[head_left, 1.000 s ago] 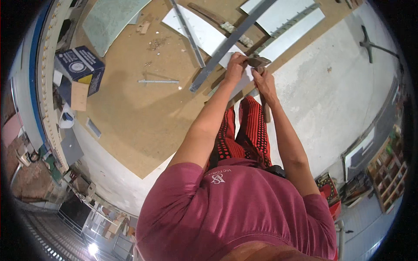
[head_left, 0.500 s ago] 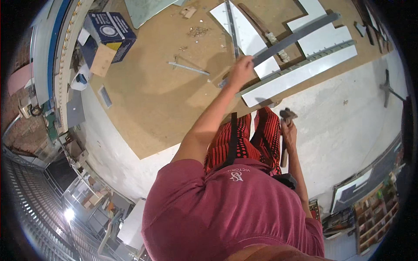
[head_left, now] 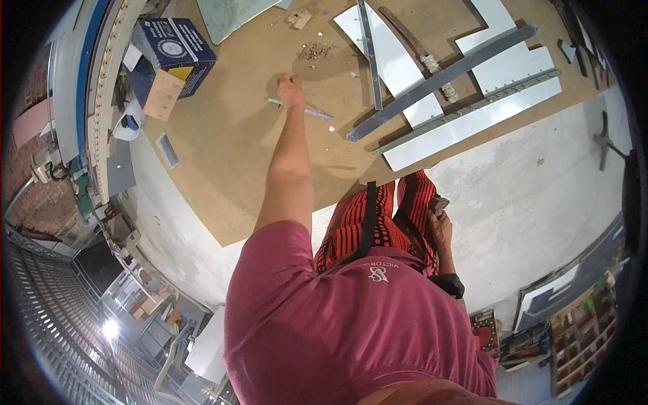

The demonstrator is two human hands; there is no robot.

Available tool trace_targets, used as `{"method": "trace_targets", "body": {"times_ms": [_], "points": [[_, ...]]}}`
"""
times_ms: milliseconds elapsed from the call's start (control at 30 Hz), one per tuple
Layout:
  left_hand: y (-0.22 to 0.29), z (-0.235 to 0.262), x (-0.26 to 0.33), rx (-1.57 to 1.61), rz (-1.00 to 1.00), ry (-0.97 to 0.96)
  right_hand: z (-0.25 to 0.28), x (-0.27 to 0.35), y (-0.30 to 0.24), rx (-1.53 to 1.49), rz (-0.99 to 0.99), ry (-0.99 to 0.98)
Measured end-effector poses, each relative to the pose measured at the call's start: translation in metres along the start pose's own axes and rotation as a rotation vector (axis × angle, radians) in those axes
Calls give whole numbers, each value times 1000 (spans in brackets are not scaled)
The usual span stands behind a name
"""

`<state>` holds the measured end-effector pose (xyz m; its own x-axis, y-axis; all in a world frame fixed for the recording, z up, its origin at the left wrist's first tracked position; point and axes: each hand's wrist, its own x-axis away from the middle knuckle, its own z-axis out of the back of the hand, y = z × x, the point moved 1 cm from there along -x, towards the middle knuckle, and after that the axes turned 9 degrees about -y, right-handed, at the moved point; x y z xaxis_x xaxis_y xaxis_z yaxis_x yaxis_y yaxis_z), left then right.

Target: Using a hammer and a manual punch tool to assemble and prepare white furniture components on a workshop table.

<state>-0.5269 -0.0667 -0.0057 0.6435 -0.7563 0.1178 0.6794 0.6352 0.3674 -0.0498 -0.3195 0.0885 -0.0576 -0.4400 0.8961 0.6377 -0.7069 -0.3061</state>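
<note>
My left hand (head_left: 290, 91) reaches down to the brown board (head_left: 216, 162), its fingers drawn together over the spot beside a thin metal strip (head_left: 317, 114). Whatever lies between the fingertips is hidden. Low beside my right leg, my right hand (head_left: 442, 228) is closed round a hammer (head_left: 439, 202), whose head shows above the fist. A long grey metal bar (head_left: 432, 84) lies slantwise across white sheet pieces (head_left: 388, 50). A narrower dark strip (head_left: 370, 61) rests on one of these sheets.
A pile of small fasteners (head_left: 314, 50) lies beyond my left hand. At the left stands a dark blue box (head_left: 177, 50) with an open flap. A rope-wrapped stick (head_left: 430, 64) lies among the sheets. Pale floor (head_left: 499, 182) borders the board, and a wooden compartment rack (head_left: 584, 337) stands lower right.
My left hand has left the long grey bar and moved left to the thin metal strip. The bar's near end now lies uncovered. My right hand keeps the hammer, slightly lower.
</note>
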Motion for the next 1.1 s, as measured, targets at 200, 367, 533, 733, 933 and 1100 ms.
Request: {"method": "trace_targets", "body": {"times_ms": [200,367,533,733,933,1100], "points": [[74,-16,-12,37,-153,-215,-11,-4,11,-15,-15,-19],[97,-30,-27,-233,-83,-291,-16,-2,9,-18,-43,-6],[94,-23,-36,-190,-83,-285,-15,3,0,-60,-27,-16],[124,1,35,224,-249,-311,-12,5,-3,-18,-15,14],[90,-14,79,464,-134,-403,-15,0,-6,14,55,25],[75,5,67,729,109,-374,-9,5,-1,-58,70,30]]}}
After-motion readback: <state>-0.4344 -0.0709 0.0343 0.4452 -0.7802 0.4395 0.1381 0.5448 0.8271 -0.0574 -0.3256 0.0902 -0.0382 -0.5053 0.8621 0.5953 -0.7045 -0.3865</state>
